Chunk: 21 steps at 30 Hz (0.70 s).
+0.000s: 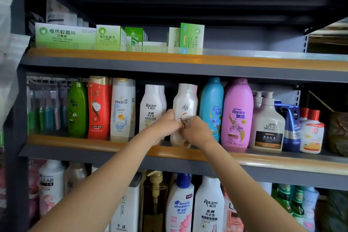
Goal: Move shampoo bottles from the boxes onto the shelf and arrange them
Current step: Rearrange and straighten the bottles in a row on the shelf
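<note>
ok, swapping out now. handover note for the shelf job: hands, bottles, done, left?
Left hand: grips the white bottle from its left side, low on the label.
Right hand: grip on the same bottle from the right, fingers curled on its front.
The bottle stands on the middle shelf, between the Raclen bottle and the blue Rejoice bottle.
Done: middle row is stocked from green bottle to pink Rejoice bottle.
Left: square up this bottle, release. Boxes not in view, so the remaining count is unknown.
</note>
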Motion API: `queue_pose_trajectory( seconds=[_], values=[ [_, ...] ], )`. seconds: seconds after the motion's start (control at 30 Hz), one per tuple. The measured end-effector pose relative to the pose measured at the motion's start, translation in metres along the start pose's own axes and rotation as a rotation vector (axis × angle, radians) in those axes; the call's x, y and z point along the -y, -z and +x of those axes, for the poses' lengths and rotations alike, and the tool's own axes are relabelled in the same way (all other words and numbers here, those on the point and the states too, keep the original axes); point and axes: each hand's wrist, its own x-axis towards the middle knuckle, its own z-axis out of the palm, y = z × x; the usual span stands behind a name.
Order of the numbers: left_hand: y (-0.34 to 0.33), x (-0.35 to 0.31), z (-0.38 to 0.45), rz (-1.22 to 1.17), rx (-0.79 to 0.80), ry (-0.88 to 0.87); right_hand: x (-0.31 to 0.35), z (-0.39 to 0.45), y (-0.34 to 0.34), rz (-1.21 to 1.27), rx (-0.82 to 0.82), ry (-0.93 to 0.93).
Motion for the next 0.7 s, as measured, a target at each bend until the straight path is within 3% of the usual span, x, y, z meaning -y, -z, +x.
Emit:
queue_pose_trajectory(
  seconds=[0.43, 0.7],
  values=[
    [0.008, 0.008, -0.004, 0.214, 0.019, -0.117, -0.001, -0.006, 0.001, 0.032, -0.084, 0.044],
    [0.008, 0.009, 0.000, 0.200, 0.015, -0.100, 0.004, -0.007, 0.011, -0.034, 0.065, 0.010]
  ],
)
